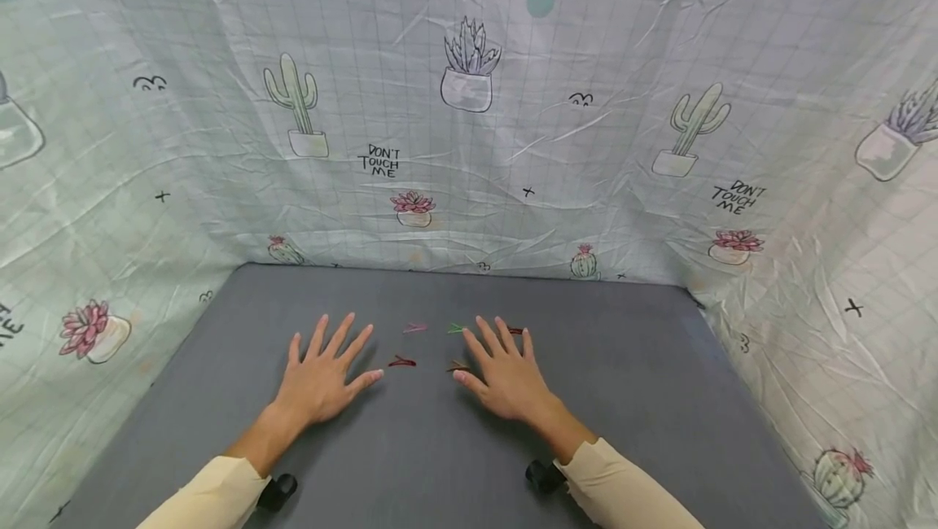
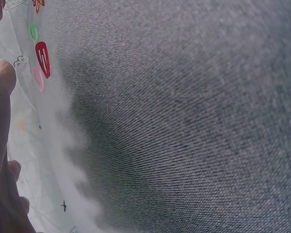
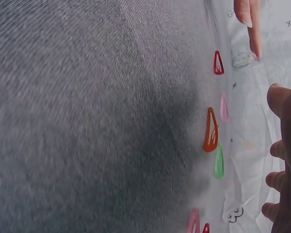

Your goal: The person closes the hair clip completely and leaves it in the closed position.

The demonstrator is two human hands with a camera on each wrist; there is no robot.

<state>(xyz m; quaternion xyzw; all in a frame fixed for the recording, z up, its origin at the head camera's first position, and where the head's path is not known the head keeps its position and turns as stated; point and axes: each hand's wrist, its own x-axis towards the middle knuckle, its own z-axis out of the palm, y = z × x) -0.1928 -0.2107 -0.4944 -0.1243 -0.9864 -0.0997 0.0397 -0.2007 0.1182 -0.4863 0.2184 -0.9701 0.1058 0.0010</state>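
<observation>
Several snap hair clips lie on the grey table in two loose rows. A pink clip and a green clip are in the far row, with a dark red clip partly behind the right hand's fingers. Nearer are a red clip and an orange-brown clip. Left of them, my left hand is spread palm down, its thumb close to the red clip. My right hand, likewise spread, overlaps the right end of the group, thumb by the orange-brown clip. Neither hand holds anything. A second pink clip shows low in the right wrist view.
The grey tabletop extends around both hands. A pale cloth curtain printed with cacti and lettering hangs along its back and sides. Dark wrist devices sit at the cream sleeves.
</observation>
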